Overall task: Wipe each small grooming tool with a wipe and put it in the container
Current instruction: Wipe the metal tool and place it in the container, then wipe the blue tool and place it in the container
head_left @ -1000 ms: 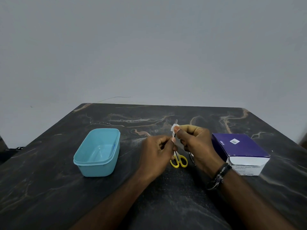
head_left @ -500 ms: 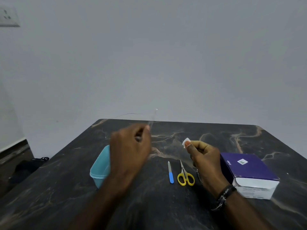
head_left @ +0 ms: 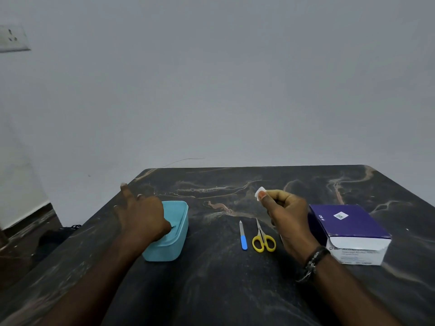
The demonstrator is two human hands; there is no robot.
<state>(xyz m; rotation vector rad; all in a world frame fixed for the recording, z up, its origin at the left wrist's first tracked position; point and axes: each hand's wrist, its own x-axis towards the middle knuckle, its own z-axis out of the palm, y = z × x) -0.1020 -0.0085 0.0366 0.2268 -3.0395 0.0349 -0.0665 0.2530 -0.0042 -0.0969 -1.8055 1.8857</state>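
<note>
On the dark marble table (head_left: 211, 278), a blue nail file (head_left: 243, 236) and yellow scissors (head_left: 263, 240) lie side by side; beyond, the left hand (head_left: 141, 217) spreads loose-fingered over the teal container (head_left: 175, 245), and the right hand (head_left: 287, 217) pinches a white wipe (head_left: 260, 191)

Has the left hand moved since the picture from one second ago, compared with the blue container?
Yes. The left hand went leftward, away from the yellow scissors, and is now over the blue container.
</note>
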